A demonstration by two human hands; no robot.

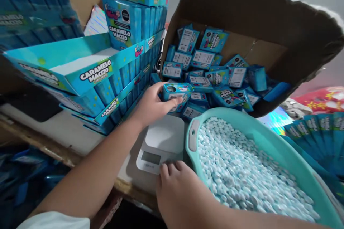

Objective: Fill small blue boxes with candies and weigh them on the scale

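In the head view, your left hand (154,104) pinches a blue candy carton (179,88) between thumb and fingers, just beyond the kitchen scale (165,134); that grip seems meant to steady it. Your right hand (183,186) rests, fingers curled, by the scale's near edge; you cannot tell whether its palm holds anything. The display faces you, presumably for easy reading, and the teal basin (233,115) of pale-blue candies (242,166) sits close, likely for reach. The display tray (96,73) reads "CARAMELO MACIZO"; the scale's lettering is illegible.
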